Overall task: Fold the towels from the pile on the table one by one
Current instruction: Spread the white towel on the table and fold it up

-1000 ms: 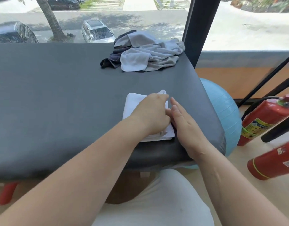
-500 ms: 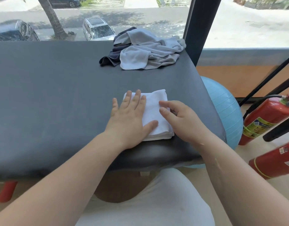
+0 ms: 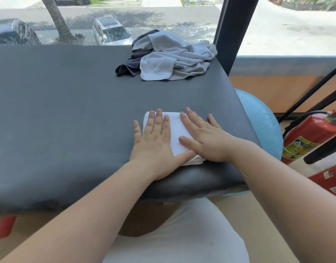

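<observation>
We are pressing our left hand [image 3: 155, 141] and right hand [image 3: 205, 137] flat, side by side, on the folded white towel [image 3: 175, 131] at the near edge of the table [image 3: 68, 111], fingers straight and gripping nothing. The towel is looking soft, light and limp, so we are judging it best lifted by pinching its stacked edges together. The pile [image 3: 173, 59] is lying well apart at the far edge, offering loose corners.
</observation>
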Action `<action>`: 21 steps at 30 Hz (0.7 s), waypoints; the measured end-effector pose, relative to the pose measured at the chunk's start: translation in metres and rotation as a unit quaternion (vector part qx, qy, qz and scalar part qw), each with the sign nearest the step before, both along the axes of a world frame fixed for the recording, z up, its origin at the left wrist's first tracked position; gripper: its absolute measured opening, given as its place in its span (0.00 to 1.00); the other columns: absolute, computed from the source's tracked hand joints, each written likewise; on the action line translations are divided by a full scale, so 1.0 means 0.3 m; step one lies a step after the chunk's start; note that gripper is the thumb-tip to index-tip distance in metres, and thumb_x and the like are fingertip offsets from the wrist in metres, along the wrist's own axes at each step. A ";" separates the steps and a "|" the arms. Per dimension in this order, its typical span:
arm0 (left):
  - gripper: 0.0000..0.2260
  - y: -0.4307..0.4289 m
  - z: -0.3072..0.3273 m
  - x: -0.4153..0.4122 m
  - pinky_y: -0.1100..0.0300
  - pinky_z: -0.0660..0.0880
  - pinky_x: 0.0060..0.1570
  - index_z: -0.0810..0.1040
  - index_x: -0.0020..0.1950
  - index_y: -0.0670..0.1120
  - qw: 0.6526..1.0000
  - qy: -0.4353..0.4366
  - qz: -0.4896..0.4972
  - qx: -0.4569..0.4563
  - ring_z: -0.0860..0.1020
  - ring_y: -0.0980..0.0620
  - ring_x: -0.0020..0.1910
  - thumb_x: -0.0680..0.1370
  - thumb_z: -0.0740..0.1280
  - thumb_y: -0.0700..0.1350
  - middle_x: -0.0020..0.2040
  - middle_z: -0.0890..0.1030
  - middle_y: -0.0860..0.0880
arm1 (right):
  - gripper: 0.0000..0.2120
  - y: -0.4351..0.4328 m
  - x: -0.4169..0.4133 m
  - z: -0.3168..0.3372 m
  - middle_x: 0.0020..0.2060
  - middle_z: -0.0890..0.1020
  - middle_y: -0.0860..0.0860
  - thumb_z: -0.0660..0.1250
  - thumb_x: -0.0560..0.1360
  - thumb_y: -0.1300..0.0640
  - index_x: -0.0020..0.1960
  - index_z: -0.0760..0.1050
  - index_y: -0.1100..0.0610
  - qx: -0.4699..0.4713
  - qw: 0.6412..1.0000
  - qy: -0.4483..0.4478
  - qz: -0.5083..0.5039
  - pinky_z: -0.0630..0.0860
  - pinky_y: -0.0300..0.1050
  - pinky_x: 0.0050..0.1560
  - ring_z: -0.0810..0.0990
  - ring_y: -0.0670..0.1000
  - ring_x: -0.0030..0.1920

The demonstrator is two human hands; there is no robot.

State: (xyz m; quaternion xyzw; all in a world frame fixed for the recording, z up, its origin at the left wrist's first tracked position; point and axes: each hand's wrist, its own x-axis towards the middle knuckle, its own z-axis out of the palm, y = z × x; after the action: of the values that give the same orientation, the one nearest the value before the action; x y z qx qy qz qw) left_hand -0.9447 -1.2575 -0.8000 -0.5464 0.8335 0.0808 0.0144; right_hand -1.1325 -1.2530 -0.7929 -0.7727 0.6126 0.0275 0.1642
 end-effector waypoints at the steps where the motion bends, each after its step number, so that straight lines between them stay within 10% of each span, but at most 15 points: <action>1: 0.54 -0.002 0.001 -0.002 0.36 0.35 0.75 0.34 0.80 0.45 1.000 -0.001 -0.001 0.001 0.30 0.48 0.78 0.68 0.42 0.80 0.80 0.33 0.47 | 0.36 -0.002 -0.007 -0.010 0.80 0.34 0.45 0.43 0.80 0.33 0.80 0.32 0.46 -0.001 1.000 0.002 -0.002 0.34 0.57 0.79 0.34 0.45 0.79; 9: 0.50 0.013 0.038 0.041 0.37 0.36 0.76 0.39 0.81 0.45 0.999 0.018 -0.006 -0.035 0.33 0.48 0.79 0.70 0.41 0.78 0.82 0.37 0.48 | 0.36 0.028 0.008 -0.016 0.82 0.45 0.47 0.40 0.78 0.32 0.82 0.37 0.46 -0.043 0.999 0.005 -0.018 0.36 0.58 0.79 0.37 0.48 0.81; 13: 0.43 0.034 0.072 0.132 0.41 0.38 0.77 0.45 0.82 0.48 0.996 0.066 0.031 -0.059 0.39 0.49 0.81 0.74 0.45 0.72 0.83 0.44 0.49 | 0.46 0.144 0.090 0.056 0.70 0.67 0.51 0.33 0.72 0.25 0.81 0.51 0.50 -0.076 0.992 0.083 -0.064 0.56 0.59 0.75 0.62 0.55 0.73; 17: 0.45 0.034 0.104 0.252 0.45 0.46 0.78 0.51 0.82 0.50 0.993 0.098 0.050 -0.034 0.48 0.49 0.81 0.72 0.50 0.76 0.81 0.55 0.52 | 0.38 0.311 0.219 0.170 0.38 0.72 0.45 0.38 0.73 0.26 0.54 0.75 0.51 -0.077 0.986 0.134 -0.057 0.68 0.50 0.43 0.74 0.52 0.42; 21: 0.50 -0.004 0.132 0.339 0.51 0.53 0.78 0.55 0.81 0.55 0.993 0.104 0.007 0.060 0.52 0.54 0.80 0.64 0.56 0.78 0.80 0.57 0.56 | 0.27 0.293 0.254 0.213 0.39 0.75 0.46 0.50 0.77 0.30 0.45 0.77 0.49 -0.103 0.990 0.070 -0.062 0.73 0.48 0.40 0.76 0.51 0.43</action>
State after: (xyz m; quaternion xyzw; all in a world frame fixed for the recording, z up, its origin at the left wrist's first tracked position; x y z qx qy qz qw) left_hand -0.8430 -1.2586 -0.7602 -0.5394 0.8200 0.1872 -0.0403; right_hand -1.0564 -1.1650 -0.7291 -0.7424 0.6686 0.0077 0.0419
